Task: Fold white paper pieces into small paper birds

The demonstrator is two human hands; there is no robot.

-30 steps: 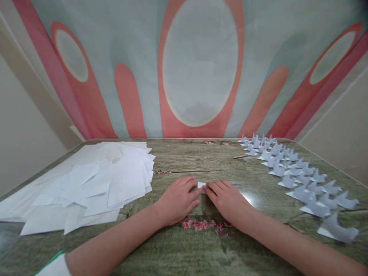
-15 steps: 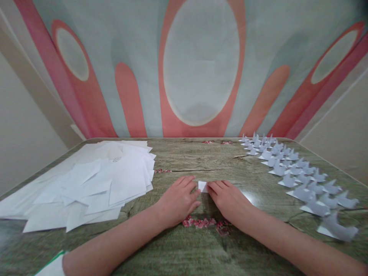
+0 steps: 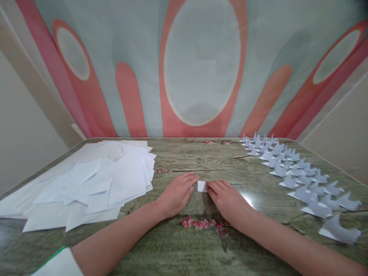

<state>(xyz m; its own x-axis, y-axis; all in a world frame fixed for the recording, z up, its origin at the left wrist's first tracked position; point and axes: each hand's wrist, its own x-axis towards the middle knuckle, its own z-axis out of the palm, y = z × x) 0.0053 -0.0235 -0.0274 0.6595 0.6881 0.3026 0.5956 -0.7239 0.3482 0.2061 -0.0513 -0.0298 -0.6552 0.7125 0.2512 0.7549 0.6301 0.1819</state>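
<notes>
A small folded piece of white paper (image 3: 201,186) is at the middle of the table, in front of me. My right hand (image 3: 227,195) has its bent fingertips on the paper's right end and covers that part. Just left of the paper is my left hand (image 3: 178,193), its fingers stretched out side by side and the thumb a little apart. Its fingertips come close to the paper's upper left corner; whether they touch it I cannot tell.
A broad heap of loose white paper sheets (image 3: 126,184) covers the left of the table (image 3: 189,157). Along the right side stand several rows of white folded paper birds (image 3: 304,191), the closest one (image 3: 342,230) near my right forearm. A painted wall (image 3: 201,65) rises behind the table.
My left hand has turned, its fingers drawing closer together and its thumb rising towards them. The paper's visible part looks slightly narrower in height. My right hand has stayed nearly in place.
</notes>
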